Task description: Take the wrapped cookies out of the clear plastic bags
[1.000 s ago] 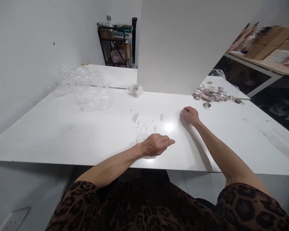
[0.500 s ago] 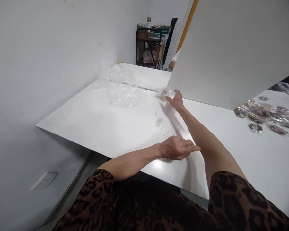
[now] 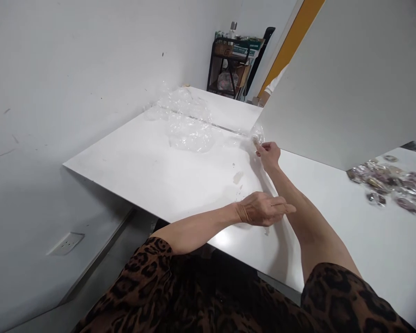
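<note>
My right hand [image 3: 270,155] reaches across the white table with thumb and fingers pinched together. They meet at the near edge of a small clear plastic packet [image 3: 258,135], which lies beside the foot of an upright panel. What the packet contains is hard to make out. Closer to me, my left hand [image 3: 265,210] is held low over the table near my right forearm, its fingers pressed together and pointing right. A small pale scrap [image 3: 266,231] shows just below those fingers; whether they hold it is unclear. Crumpled clear plastic wrap [image 3: 192,132] lies left of the packet.
A tall white panel [image 3: 346,83] stands on the table [image 3: 131,166] at the right. Several clear-wrapped small items [image 3: 390,178] are piled beyond its edge. A wall borders the left side; a dark shelf cart [image 3: 229,64] stands behind. Another person's arm [image 3: 264,98] shows past the panel.
My right hand went from spread fingers beside the packet to a pinch at its edge. My left hand stays closed in much the same place. The whole view has shifted slightly.
</note>
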{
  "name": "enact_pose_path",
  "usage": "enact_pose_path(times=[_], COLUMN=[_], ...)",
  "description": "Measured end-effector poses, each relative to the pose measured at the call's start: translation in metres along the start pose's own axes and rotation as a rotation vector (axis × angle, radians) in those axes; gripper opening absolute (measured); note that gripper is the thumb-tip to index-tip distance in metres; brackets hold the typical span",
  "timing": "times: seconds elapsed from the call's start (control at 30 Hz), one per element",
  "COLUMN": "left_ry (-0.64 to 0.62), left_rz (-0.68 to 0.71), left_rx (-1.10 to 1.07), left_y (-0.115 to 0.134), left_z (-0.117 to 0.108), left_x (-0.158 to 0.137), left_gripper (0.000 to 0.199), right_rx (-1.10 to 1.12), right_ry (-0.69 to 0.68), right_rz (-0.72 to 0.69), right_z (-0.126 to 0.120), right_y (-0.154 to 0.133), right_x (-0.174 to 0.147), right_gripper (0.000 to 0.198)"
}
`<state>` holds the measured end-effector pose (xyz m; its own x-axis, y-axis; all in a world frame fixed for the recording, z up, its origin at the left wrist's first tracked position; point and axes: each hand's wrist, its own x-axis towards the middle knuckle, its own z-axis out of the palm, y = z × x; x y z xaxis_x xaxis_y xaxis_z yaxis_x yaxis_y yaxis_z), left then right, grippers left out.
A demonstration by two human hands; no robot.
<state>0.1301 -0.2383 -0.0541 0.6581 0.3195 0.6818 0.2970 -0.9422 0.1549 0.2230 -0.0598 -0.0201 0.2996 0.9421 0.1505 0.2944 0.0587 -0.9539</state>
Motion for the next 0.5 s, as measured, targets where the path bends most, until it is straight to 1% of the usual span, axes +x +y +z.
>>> enact_pose_path(times=[0.07,0.13,0.2,0.23,0.3,0.37,0.4,0.43,0.47,0.5], left_ry=[0.052,0.142,0.265,0.339,0.503,0.654,0.701,0.719,0.709,0.676], left_rz=[-0.078,-0.208,-0.385,-0.491,-0.729,-0.975,-1.078,-1.154,-1.196,-1.202], left_rx=[-0.027,-0.047,-0.057,-0.069,-0.143,-0.313,-0.447,-0.614,-0.805,-0.999], left_y=[-0.004,-0.008,-0.013,-0.015,-0.02,-0.025,-0.026,-0.028,-0.028,-0.029], left_z=[-0.003,-0.008,-0.014,-0.016,-0.022,-0.027,-0.029,-0.032,-0.035,-0.037], left_x=[0.0,0.002,0.004,0.005,0.007,0.008,0.008,0.009,0.009,0.01], left_gripper=[0.038,0.037,0.039,0.042,0.055,0.072,0.08,0.085,0.09,0.092], right_rx=[0.225,0.441,0.592,0.63,0.677,0.758,0.81,0.855,0.887,0.898], right_ry=[0.002,-0.011,-0.035,-0.047,-0.067,-0.086,-0.098,-0.114,-0.131,-0.149], right_rz=[0.129,0.23,0.3,0.323,0.35,0.357,0.353,0.342,0.325,0.305], right_z=[-0.015,-0.034,-0.055,-0.065,-0.085,-0.101,-0.108,-0.113,-0.116,-0.118], right_y=[-0.004,-0.009,-0.015,-0.017,-0.022,-0.026,-0.027,-0.027,-0.027,-0.026], right_x=[-0.02,-0.041,-0.061,-0.071,-0.091,-0.109,-0.117,-0.125,-0.132,-0.137], right_gripper=[0.025,0.025,0.024,0.023,0.024,0.025,0.026,0.027,0.029,0.03])
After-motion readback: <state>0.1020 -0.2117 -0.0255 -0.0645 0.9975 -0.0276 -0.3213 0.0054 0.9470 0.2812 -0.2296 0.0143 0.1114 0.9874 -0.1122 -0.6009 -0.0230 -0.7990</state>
